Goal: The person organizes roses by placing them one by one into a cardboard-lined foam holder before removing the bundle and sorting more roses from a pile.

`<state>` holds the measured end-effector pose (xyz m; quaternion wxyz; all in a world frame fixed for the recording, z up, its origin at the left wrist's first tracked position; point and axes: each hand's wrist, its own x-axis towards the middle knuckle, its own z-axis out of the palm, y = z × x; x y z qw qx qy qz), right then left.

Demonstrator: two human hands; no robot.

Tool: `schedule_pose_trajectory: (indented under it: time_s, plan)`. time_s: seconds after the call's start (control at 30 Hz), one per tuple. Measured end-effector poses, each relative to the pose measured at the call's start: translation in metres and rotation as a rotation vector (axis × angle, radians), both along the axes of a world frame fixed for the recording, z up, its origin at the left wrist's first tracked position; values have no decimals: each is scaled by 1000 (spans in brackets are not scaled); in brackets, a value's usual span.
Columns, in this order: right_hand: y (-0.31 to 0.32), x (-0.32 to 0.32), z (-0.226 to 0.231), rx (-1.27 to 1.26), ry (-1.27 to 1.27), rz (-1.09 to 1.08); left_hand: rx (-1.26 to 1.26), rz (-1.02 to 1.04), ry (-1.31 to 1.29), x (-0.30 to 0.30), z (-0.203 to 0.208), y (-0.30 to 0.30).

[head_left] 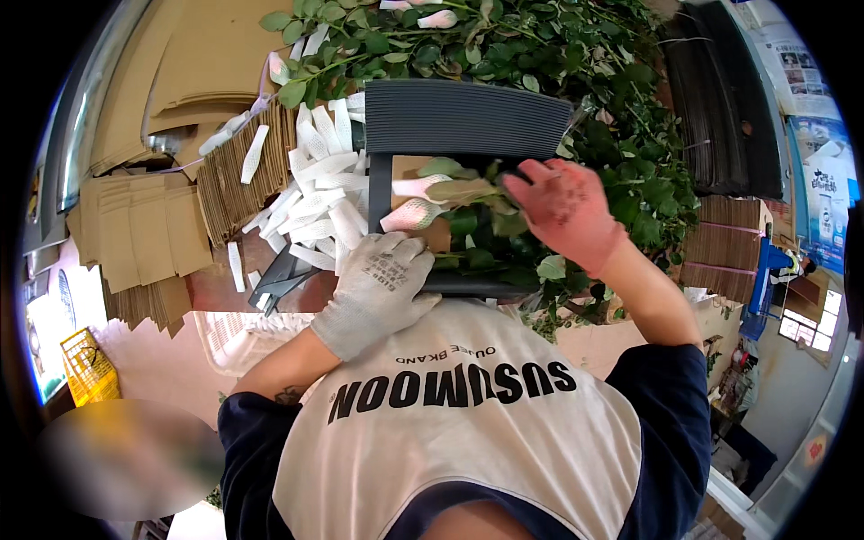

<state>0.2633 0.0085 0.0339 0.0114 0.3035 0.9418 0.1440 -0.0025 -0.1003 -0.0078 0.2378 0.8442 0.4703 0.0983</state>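
Cardboard, left end: flat brown cardboard sheets (139,225) stacked on the reddish-brown bench (209,290), their lower corners at its near-left corner.
Sleeves, left of centre: loose pile of white tubular mesh sleeves (315,202), some near the bench's near edge. Possible fault: a sweep of the forearm could tip some off that edge.
Left hand: grey-white fabric glove (382,279), palm down, fingers close together, over the near-left corner of the black plastic frame (380,184); whether it grips anything beneath cannot be told.
Buds, centre: two pale pink rosebuds in white mesh sleeves, upper bud (417,186) and lower bud (409,216), lying inside the frame, heads toward its left edge; lower one just beside the left fingertips. Possible fault: bruised petals, if those fingers press down.
Ridged panel: dark grey, grooved, slightly bowed (468,117), along the frame's far edge.
Right hand: pink-red coated glove (576,211), fingers partly curled at brownish-green leaves (468,191); whether closed on a stem cannot be told. Possible fault: torn leaves or dragged buds, from a hard pull rightward.
Stems, right: heaped green leafy rose stems (630,171) along the bench's far and right edges. Possible fault: snagging, from tangled foliage.
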Motion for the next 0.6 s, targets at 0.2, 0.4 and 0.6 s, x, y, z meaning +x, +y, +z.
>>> schedule_pose_trajectory:
  time_s: [0.2,0.4,0.6]
  plan:
    - [14,26,94,-61,400,-276,-68,-19,21,4,7,8]
    - [17,19,126,-203,407,-259,-99,-29,48,4,14,10]
    - [25,27,149,-59,493,-244,-70,-24,116,6,14,9]
